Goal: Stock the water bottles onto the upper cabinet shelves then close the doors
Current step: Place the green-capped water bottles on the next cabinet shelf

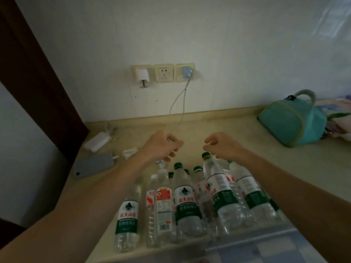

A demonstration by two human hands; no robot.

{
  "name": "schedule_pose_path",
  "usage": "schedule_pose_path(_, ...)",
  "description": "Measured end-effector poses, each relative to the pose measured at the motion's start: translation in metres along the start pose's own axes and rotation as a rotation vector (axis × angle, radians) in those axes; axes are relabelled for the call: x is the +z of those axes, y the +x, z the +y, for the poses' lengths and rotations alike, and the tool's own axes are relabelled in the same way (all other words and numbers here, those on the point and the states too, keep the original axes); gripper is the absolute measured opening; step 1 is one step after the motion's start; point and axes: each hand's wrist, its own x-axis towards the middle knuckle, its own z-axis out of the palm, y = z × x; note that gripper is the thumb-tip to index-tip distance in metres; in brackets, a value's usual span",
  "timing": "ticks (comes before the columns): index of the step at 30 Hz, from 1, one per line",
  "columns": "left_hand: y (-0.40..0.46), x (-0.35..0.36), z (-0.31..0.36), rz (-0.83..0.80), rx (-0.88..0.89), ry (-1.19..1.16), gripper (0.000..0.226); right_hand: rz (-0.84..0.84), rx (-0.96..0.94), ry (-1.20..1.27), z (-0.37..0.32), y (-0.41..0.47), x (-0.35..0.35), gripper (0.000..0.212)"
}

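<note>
Here, from the largest thing down to the smallest.

Counter (237,128): a beige top against a white wall; everything below stands or lies on it.

Bottles (190,202): a clutch of clear water bottles at the near edge, all upright — long axes vertical, caps pointing up toward the hands. No cabinet or shelf shows in this view, so where they must go cannot be told from here.

Bag (290,120): teal, with a handle, far right, well apart from the bottles.

Left hand (163,147): raised above the left part of the cluster, fingers curled around a thin white cable (178,105) that runs up to a charger in the right-hand wall socket. It holds no bottle.

Right hand (222,145): raised level with the left, fingers curled and pinching what looks like the same cable's end — too thin to be sure. It hovers just above and beyond the tall bottle (218,190) with the green cap.

Key relation: the bottles lie below and nearer than both hands; the right hand is closest to a cap, so I judge it would reach one first, going straight down once the cable is let go.

Phone (93,165): grey, lying flat at left, near a white adapter (97,142).

Labels: green and white bands with a mountain mark and red Chinese characters, 农夫山泉; one bottle bears a red-and-white label with small print too blurred to read.
</note>
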Motion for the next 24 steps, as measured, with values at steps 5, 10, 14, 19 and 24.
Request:
schedule_pose_path(5,0.031,0.064,-0.006,-0.106,-0.127,-0.010,0.045,0.012,0.043,-0.083,0.046,0.022,0.001,0.038)
schedule_pose_path(10,0.068,0.120,0.005,-0.105,-0.196,0.037,0.043,-0.079,0.141,-0.247,0.106,0.040,-0.024,0.047)
schedule_pose_path(14,0.085,0.137,0.002,-0.079,-0.250,0.053,0.040,-0.232,0.230,-0.031,0.138,0.047,-0.028,0.032)
schedule_pose_path(19,0.094,0.131,0.002,-0.120,-0.338,-0.165,0.028,-0.324,0.220,0.112,0.157,0.054,-0.023,0.021)
schedule_pose_path(24,0.096,0.103,0.020,-0.121,-0.337,-0.407,0.026,-0.376,0.218,0.247,0.161,0.061,-0.031,0.016)
